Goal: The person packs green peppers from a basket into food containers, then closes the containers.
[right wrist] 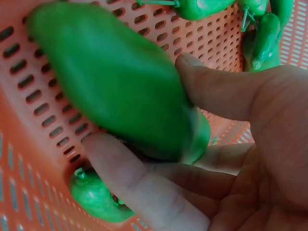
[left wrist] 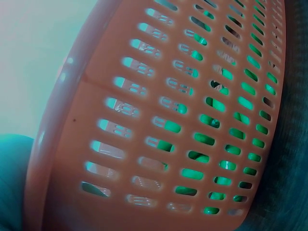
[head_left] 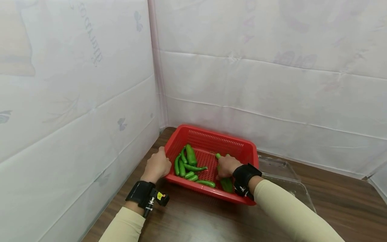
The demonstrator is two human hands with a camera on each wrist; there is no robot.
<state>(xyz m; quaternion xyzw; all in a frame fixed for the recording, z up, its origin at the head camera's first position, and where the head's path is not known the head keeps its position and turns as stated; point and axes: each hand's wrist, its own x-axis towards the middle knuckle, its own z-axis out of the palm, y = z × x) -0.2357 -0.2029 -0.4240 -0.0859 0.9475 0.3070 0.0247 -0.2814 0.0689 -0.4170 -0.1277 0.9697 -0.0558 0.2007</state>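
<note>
A red slotted basket [head_left: 211,138] stands on a dark wooden table and holds several green peppers [head_left: 188,161]. My left hand [head_left: 158,165] grips the basket's left rim; the left wrist view shows only the basket wall [left wrist: 144,120] close up, with green showing through the slots. My right hand [head_left: 226,166] is inside the basket at its right end, fingers and thumb curled round a large green pepper [right wrist: 115,82]. A second pepper [right wrist: 94,195] lies under the fingers [right wrist: 139,187] on the basket floor.
A clear plastic lid or tray [head_left: 284,178] lies on the table just right of the basket. White padded walls close in at left and behind, meeting in a corner behind the basket. The table's wood surface [head_left: 211,218] extends toward me.
</note>
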